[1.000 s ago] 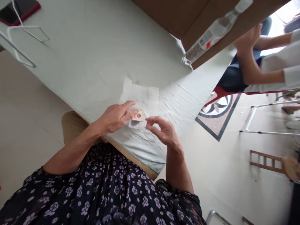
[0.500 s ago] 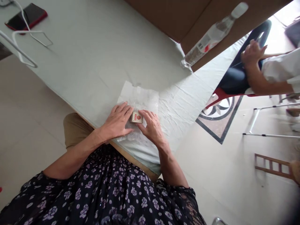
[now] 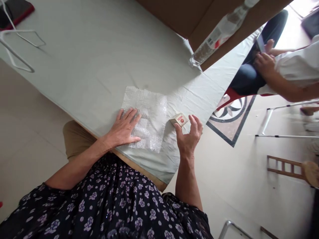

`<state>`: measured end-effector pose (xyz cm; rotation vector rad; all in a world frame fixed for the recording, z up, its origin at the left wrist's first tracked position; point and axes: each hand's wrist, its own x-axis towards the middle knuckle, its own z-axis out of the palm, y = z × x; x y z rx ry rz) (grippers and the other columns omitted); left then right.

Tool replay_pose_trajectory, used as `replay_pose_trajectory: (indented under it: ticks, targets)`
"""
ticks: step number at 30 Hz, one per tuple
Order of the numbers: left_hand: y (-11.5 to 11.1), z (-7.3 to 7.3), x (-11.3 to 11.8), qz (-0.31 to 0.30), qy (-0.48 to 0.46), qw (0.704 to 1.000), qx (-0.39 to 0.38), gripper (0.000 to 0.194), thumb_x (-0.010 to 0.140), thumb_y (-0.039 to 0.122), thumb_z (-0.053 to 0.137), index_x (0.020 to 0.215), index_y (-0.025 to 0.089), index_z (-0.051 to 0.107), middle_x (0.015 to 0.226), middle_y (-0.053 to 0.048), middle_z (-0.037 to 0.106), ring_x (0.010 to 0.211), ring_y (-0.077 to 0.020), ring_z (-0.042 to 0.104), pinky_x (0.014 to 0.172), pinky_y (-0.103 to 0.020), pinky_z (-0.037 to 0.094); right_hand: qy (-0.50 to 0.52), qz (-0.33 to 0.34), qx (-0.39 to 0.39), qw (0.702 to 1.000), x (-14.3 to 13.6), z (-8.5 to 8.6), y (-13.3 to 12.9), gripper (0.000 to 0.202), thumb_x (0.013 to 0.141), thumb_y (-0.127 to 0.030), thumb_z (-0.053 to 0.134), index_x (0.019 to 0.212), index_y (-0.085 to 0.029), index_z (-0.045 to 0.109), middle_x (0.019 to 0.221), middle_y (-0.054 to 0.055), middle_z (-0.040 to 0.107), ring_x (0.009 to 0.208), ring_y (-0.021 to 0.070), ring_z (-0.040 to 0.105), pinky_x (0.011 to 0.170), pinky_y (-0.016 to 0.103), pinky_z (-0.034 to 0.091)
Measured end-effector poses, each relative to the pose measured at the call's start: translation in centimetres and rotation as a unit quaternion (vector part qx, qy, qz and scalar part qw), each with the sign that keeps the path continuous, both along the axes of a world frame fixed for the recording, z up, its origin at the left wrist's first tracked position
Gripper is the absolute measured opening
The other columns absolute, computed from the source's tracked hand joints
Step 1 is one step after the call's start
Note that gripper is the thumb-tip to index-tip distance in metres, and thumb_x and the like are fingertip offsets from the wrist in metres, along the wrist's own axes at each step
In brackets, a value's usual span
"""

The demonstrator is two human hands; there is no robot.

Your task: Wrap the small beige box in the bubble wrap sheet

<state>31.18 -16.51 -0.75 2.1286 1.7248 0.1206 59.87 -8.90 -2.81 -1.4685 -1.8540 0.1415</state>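
A sheet of bubble wrap [image 3: 152,116] lies spread on the cloth-covered table. My left hand [image 3: 126,129] rests flat on its left part, fingers spread. Just right of the sheet sits a small pale box [image 3: 181,120] with a red label, one corner pointing toward me. My right hand [image 3: 188,137] is at the box, palm behind its near corner. The thumb is by the box's near left edge and the curved fingers are by its right, with a gap showing between them. Whether the thumb touches the box is hard to tell.
A large brown cardboard box [image 3: 174,16] stands at the back, with a clear plastic bottle [image 3: 211,43] beside it. White wire stands [image 3: 17,49] and a dark red-edged device [image 3: 15,15] are at far left. Another person [image 3: 276,66] sits beyond the table's right edge.
The small box has moved right, off the bubble wrap onto the cloth, along with my right hand. My left hand has stayed on the wrap, which is now more fully exposed.
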Motion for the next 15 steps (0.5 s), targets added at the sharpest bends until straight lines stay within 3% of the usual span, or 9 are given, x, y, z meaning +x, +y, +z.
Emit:
replay_pose_trajectory:
  ticks: [3, 5, 7, 9, 15]
  targets:
    - [0.0, 0.1, 0.0, -0.002, -0.002, 1.000, 0.002, 0.098, 0.084, 0.054, 0.077, 0.161, 0.012, 0.035, 0.172, -0.024, 0.027, 0.161, -0.0428, 0.021, 0.130, -0.064, 0.009, 0.013, 0.107, 0.005, 0.994, -3.1, 1.7, -1.6, 0.054, 0.093, -0.038, 0.067, 0.145, -0.027, 0.055, 0.144, 0.013, 0.060, 0.137, 0.0338, 0.055, 0.111, 0.060, 0.045]
    - [0.0, 0.0, -0.1, -0.002, -0.005, 1.000, 0.005, 0.099, 0.083, 0.055, 0.077, 0.161, 0.011, 0.035, 0.171, -0.026, 0.027, 0.160, -0.0436, 0.021, 0.129, -0.065, 0.010, -0.033, 0.225, -0.068, 0.971, -5.1, 2.2, -2.6, 0.053, 0.094, -0.038, 0.066, 0.145, -0.028, 0.055, 0.148, 0.012, 0.060, 0.138, 0.0339, 0.054, 0.112, 0.059, 0.045]
    - [-0.1, -0.2, -0.4, -0.007, -0.011, 1.000, 0.014, 0.099, 0.083, 0.056, 0.077, 0.161, 0.012, 0.035, 0.171, -0.026, 0.029, 0.160, -0.0439, 0.022, 0.128, -0.066, 0.011, -0.101, 0.287, -0.128, 0.944, -6.3, 1.9, -3.4, 0.057, 0.092, -0.043, 0.069, 0.145, -0.025, 0.055, 0.154, 0.015, 0.056, 0.140, 0.0364, 0.052, 0.112, 0.059, 0.045]
    - [-0.3, -0.5, -0.8, -0.017, -0.019, 0.999, 0.026, 0.098, 0.082, 0.056, 0.078, 0.161, 0.014, 0.036, 0.170, -0.025, 0.030, 0.160, -0.0434, 0.023, 0.128, -0.066, 0.011, -0.143, 0.290, -0.160, 0.933, -6.4, 1.0, -4.1, 0.061, 0.092, -0.046, 0.070, 0.146, -0.022, 0.055, 0.157, 0.018, 0.052, 0.144, 0.0386, 0.049, 0.113, 0.060, 0.044]
    - [-0.6, -0.7, -2.1, -0.042, -0.021, 0.998, 0.029, 0.092, 0.081, 0.056, 0.078, 0.157, 0.017, 0.044, 0.171, -0.021, 0.031, 0.160, -0.0417, 0.024, 0.130, -0.063, 0.010, -0.137, 0.219, -0.149, 0.954, -3.7, -1.1, -5.6, 0.062, 0.093, -0.050, 0.069, 0.147, -0.024, 0.054, 0.157, 0.016, 0.054, 0.146, 0.0371, 0.048, 0.115, 0.058, 0.040]
